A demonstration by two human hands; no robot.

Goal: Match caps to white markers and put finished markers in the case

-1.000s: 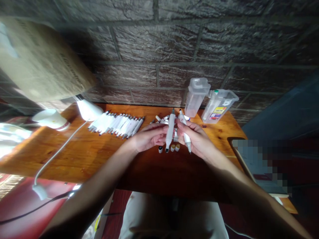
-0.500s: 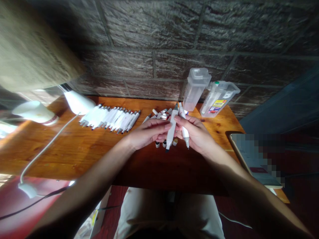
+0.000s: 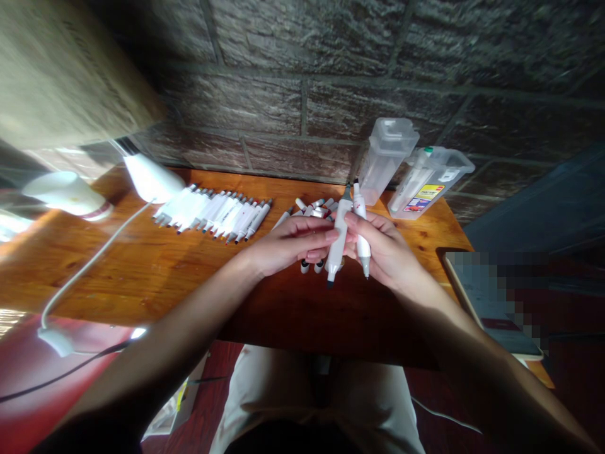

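Note:
My left hand point(image 3: 297, 243) pinches a thick white marker point(image 3: 339, 236), held slantwise with a dark broad tip at its lower end. Close beside it, my right hand point(image 3: 385, 246) grips a slimmer white marker point(image 3: 361, 230) with small red marks and a fine tip at the bottom. The two markers stand side by side, nearly parallel, above the table. Behind and below the hands lies a loose group of markers point(image 3: 307, 208), partly hidden by my fingers. To the left, a row of white markers point(image 3: 212, 214) lies packed together.
Two clear plastic cases stand at the back: a tall one point(image 3: 385, 157) and a labelled one point(image 3: 428, 189) with a green-ended marker inside. A tablet point(image 3: 491, 302) lies at the table's right edge. A lamp point(image 3: 151, 180) with its cord and a paper cup point(image 3: 70, 195) are left.
The view has shifted slightly, so hands and markers appear a little further right. Both hands keep their grip on the same markers.

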